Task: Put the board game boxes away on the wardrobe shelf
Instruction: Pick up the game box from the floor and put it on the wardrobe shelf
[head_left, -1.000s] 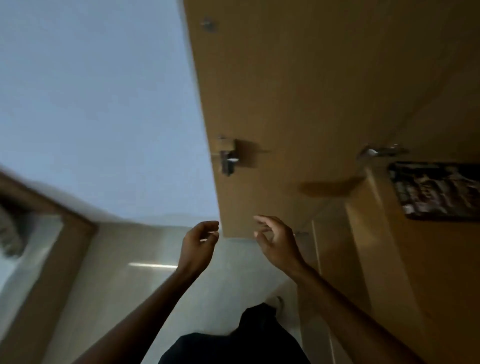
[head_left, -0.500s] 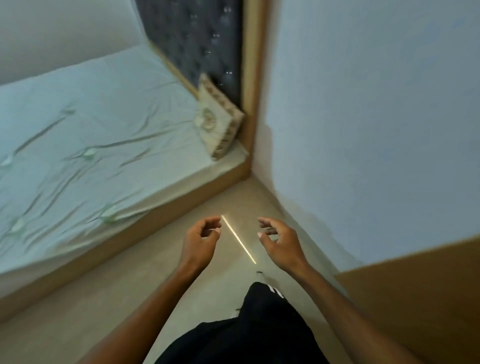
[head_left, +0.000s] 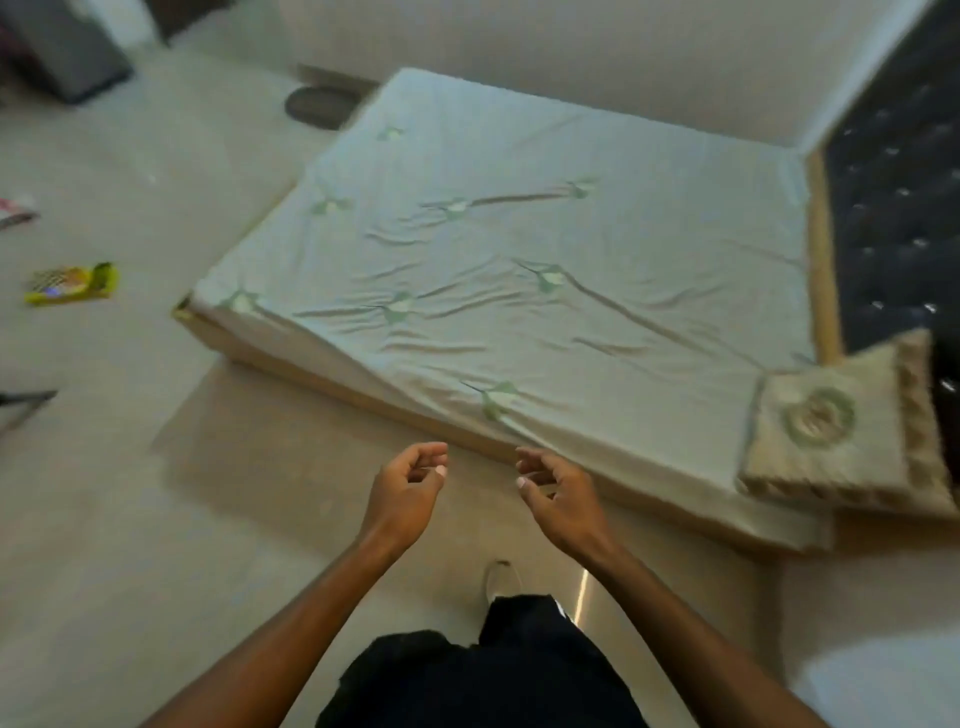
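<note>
**Q:** Head view: report the position and state of both hands.

**A:** Left hand (head_left: 405, 488) and right hand (head_left: 558, 496) are raised side by side over the floor (head_left: 182, 519), near the camera, apart from each other. Neither touches any item. Fingers (head_left: 434, 457) of the left hand are loosely curled inward, with a gap between thumb and fingertips; the right hand shows the same loose curl. Both hands are empty.

**Q:** Location of the board game boxes?

**A:** One yellow-green box (head_left: 70, 283) with a checkered face lies flat on the floor at the far left, well apart from the hands. A second item with a pink-and-white face (head_left: 15, 210) lies farther back at the left edge, cut off by the frame; whether it is a game box cannot be told.

**Q:** Surrounding fixtures?

**A:** A bed (head_left: 519, 260) with a pale, wrinkled sheet occupies the centre and right. A dark tufted headboard (head_left: 893, 208) stands at its right end. A beige cushion (head_left: 841, 436) rests at the near right corner of the bed, against the headboard. A dark round object (head_left: 319, 104) sits on the floor by the far left corner of the bed; it is too blurred to identify. One light shoe (head_left: 501, 577) is visible below the hands.
</note>
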